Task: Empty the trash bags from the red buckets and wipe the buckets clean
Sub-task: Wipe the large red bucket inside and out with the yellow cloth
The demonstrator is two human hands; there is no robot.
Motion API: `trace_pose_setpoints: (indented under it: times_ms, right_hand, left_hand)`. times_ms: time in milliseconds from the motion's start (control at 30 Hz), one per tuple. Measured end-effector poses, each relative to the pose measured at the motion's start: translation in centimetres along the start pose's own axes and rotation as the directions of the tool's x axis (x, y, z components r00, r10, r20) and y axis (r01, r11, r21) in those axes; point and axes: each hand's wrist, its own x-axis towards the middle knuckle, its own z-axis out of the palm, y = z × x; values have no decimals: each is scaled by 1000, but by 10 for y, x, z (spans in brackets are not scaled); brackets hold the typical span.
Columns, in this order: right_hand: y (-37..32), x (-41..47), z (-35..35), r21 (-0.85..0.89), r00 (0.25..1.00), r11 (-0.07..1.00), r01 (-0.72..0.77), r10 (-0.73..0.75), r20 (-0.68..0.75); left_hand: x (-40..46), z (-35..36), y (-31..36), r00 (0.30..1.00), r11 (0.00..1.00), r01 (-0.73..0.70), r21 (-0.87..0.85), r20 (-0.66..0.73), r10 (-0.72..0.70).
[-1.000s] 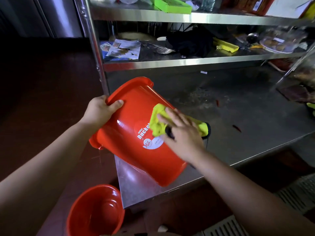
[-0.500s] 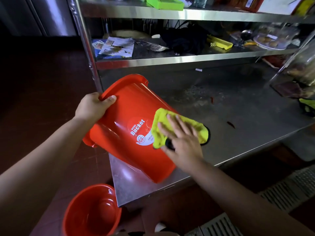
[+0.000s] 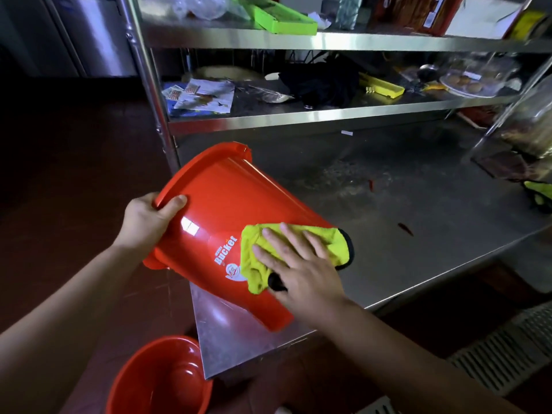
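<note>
A red bucket (image 3: 227, 210) lies tilted on its side at the left end of the steel table (image 3: 418, 234), its mouth turned away to the upper left. My left hand (image 3: 149, 219) grips its rim, thumb on the outer wall. My right hand (image 3: 298, 264) presses a yellow cloth (image 3: 328, 237) with a black edge flat against the bucket's side, fingers spread and straight, beside the white "Bucket" label. A second red bucket (image 3: 158, 380) stands upright on the floor below, with nothing visible inside it.
Steel shelves (image 3: 298, 115) above the table hold papers, a black cloth, yellow and green plastic pieces and a covered plate. A clear bag and another yellow cloth (image 3: 537, 192) lie at the table's right end. A floor grate (image 3: 507, 354) sits lower right.
My right hand has slid the yellow cloth across the bucket's side toward its base. The left hand keeps its hold on the rim.
</note>
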Motion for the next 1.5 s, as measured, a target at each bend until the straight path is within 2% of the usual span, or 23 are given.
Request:
trace_pose_setpoints:
  times_ms: [67,133,233,367,400,433,533,600,733,800,867,967,1067,1167,1267,1400,1500]
  right_hand:
    - [7,15,-6,111,993,986,-120,121,-5]
    - [20,33,-12,258,964,929,-265,252,81]
    - [38,58,-11,474,876,737,-482,395,276]
    - [40,84,-14,526,736,517,-675,517,438]
    - [34,90,-15,509,725,519,-687,530,440]
    - [27,95,-15,462,738,576,-674,541,402]
    - [-6,105,-14,288,864,815,-503,465,193]
    - [-32,109,-15,170,923,908,-383,369,106]
    - [-87,122,-9,40,986,987,-158,155,61]
    - [-105,131,-5,4,996,1000,-30,29,80]
    - [-106,139,-5,-22,995,999,36,-34,93]
    - [-81,143,-10,42,997,999,-14,10,79]
    - [-44,134,-12,182,979,965,-188,170,108]
    - [-4,108,-12,354,912,843,-404,342,226]
    - [10,83,-16,362,829,750,-554,454,328]
    - [-18,80,-20,282,903,863,-419,366,224]
    - [-50,77,-24,172,949,938,-301,276,155]
  left_hand:
    - [-8,-7,-10,1000,998,22,-55,-14,-22]
    - [-16,-14,-20,999,995,29,-95,-15,-30]
    - [-27,-24,-34,997,989,71,-131,19,-69]
    - [-34,-33,-43,993,978,104,-178,70,-93]
    - [-35,-33,-43,993,978,104,-182,70,-92]
    - [-36,-33,-43,993,978,101,-182,70,-90]
    - [-38,-34,-46,992,977,112,-183,76,-99]
    - [-41,-36,-52,991,973,121,-196,75,-108]
    - [-45,-39,-57,994,978,106,-178,53,-98]
    - [-45,-41,-58,995,983,88,-158,53,-80]
    - [-45,-44,-59,995,982,85,-166,59,-76]
    - [-46,-43,-58,993,979,92,-182,85,-77]
    - [-51,-44,-59,995,983,79,-164,71,-69]
    - [-63,-51,-66,997,988,62,-141,49,-56]
    - [-72,-58,-64,998,993,20,-116,67,-13]
    - [-49,-63,-26,998,993,-49,105,46,45]
    - [-24,-66,1,992,996,74,-50,111,-68]
